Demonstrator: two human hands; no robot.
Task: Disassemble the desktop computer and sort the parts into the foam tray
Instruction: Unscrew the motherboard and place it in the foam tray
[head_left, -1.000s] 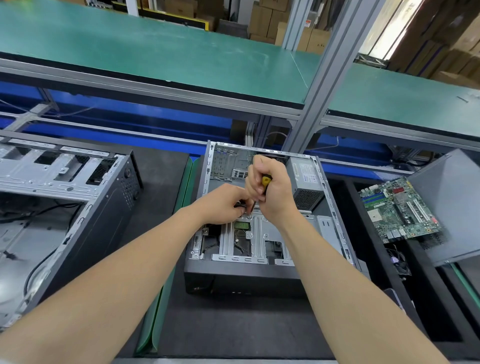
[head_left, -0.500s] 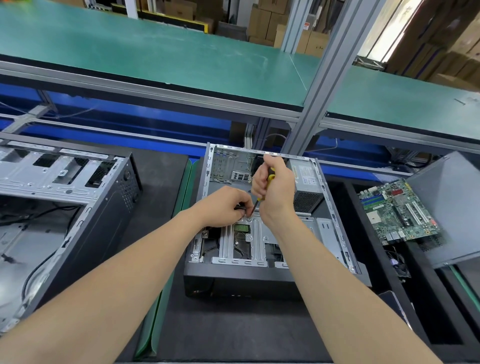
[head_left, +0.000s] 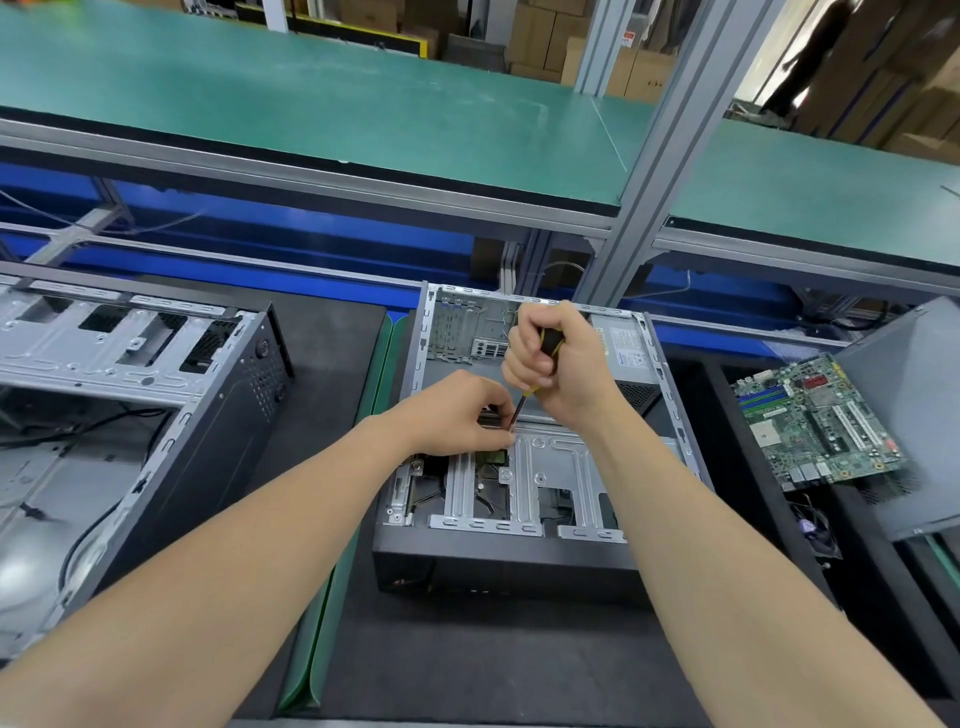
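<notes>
- right hand (head_left: 558, 364) grips the screwdriver (head_left: 550, 344) upright inside the open computer case (head_left: 498, 561)
- left hand (head_left: 457, 413) pinches a small part by its tip

The right hand (head_left: 558, 364) is lifting and drawing back toward the far edge of the computer case (head_left: 509, 566), pulling away from the left hand (head_left: 457, 410) so that a gap is opening between the two. The screwdriver (head_left: 551, 340) in its grip is tilting, handle leaning toward the case's far right corner. More of its thin shaft is coming into sight, slanting down to the left fingertips (head_left: 501, 440) over the drive cage (head_left: 566, 467).
</notes>
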